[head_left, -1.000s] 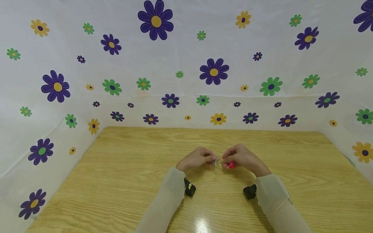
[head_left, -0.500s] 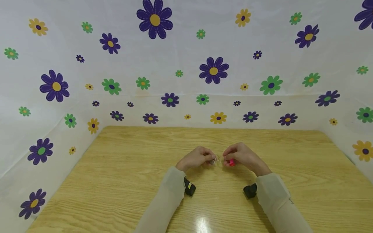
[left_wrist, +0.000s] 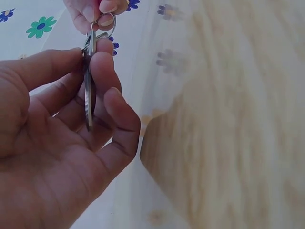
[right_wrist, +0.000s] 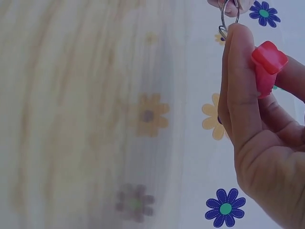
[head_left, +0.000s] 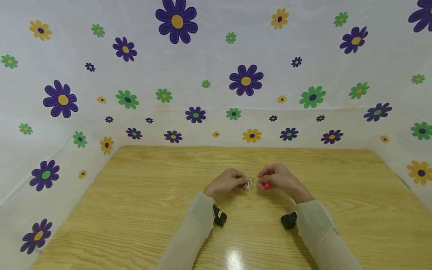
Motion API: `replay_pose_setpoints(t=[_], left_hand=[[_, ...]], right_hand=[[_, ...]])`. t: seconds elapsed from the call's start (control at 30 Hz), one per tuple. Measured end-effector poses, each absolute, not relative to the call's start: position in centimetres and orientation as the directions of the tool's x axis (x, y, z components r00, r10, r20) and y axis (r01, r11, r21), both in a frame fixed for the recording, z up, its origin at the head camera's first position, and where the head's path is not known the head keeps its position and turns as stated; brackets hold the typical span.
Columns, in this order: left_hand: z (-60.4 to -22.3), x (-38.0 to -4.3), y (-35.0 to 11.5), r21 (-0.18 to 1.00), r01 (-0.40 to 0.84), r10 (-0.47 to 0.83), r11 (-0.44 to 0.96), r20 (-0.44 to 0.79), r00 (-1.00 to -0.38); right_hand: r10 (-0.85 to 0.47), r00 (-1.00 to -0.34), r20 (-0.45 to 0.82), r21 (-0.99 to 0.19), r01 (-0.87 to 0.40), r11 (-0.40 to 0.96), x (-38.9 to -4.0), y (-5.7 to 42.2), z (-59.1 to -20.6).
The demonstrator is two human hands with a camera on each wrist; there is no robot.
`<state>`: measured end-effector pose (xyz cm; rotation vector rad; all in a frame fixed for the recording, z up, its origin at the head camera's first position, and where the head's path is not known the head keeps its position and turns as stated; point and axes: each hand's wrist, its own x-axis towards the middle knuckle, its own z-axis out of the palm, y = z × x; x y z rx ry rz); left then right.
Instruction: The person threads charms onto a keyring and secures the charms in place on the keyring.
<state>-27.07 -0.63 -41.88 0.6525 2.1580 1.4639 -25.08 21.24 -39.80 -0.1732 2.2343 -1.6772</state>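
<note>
My left hand [head_left: 229, 182] pinches a flat metal key [left_wrist: 88, 102], which appears edge-on in the left wrist view. A thin metal key ring [left_wrist: 114, 24] runs from the top of the key to the fingertips of my right hand [head_left: 281, 182]. Those fingertips pinch the ring, and part of it is hidden by them. A pinkish-red plastic fob [right_wrist: 269, 59] sits between the thumb and fingers of the right hand. Both hands face each other a short gap apart, close over the wooden table [head_left: 162, 195].
A white sheet [head_left: 209, 60] with purple, green and yellow flowers rises along the table's back and sides. Black wrist cameras [head_left: 220, 216] hang under both light sleeves [head_left: 189, 232]. A light reflection shows at the table's front.
Both hands stay nearly in place with their grips kept. The ring between them has tilted slightly, and the pink fob has shifted a little up and left. The head view has moved slightly.
</note>
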Motion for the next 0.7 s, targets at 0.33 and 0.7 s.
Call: replay_pose_setpoints(t=[0.33, 0.7], left_hand=[[-41.72, -26.85, -0.37, 0.925, 0.161, 0.623, 0.345, -0.097, -0.776], [-41.83, -26.92, -0.38, 0.929, 0.169, 0.641, 0.33, -0.089, -0.762]], right_hand=[[-0.265, -0.947, -0.18, -0.961, 0.113, 0.252, -24.95, 21.23, -39.85], [-0.299, -0.938, -0.177, -0.966, 0.107, 0.236, -24.92, 21.46, -39.79]])
